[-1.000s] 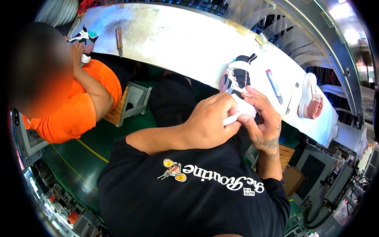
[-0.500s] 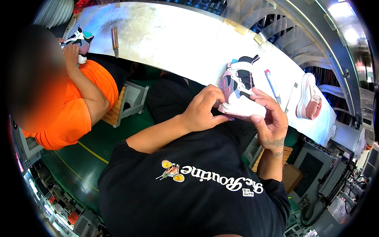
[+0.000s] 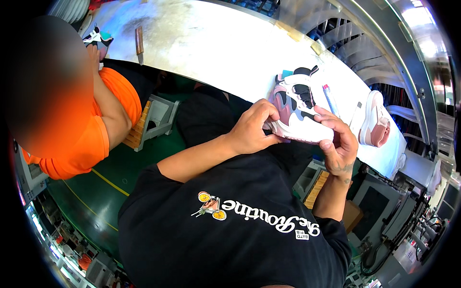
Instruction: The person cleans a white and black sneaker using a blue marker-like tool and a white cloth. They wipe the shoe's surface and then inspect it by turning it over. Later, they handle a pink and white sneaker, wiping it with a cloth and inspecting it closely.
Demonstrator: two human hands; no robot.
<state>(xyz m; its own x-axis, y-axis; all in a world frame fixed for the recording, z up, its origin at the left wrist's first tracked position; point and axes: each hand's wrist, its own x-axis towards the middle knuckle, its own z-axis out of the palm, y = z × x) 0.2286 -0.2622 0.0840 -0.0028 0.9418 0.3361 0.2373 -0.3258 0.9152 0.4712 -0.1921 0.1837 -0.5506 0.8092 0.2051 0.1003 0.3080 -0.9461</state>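
Between my two hands is a sneaker with a white sole and a pink, grey and black upper, held at the near edge of the bench. My left hand grips its left end low at the sole, fingers curled. My right hand pinches the white right end, thumb below and fingers on top. The laces and black collar tab point away from me. To the right of the sneaker lies a white pen with a red end, and beyond it a thin tool, partly hidden by my right hand.
A second pink and white shoe rests on the right of the white bench. A wooden-handled knife lies farther left. At left, a person in an orange top handles another sneaker. Clear curved guards line the back.
Both hands and the sneaker have shifted slightly right, and the sneaker has turned a little. My right hand now covers part of the thin tool. The person at left has leaned inward.
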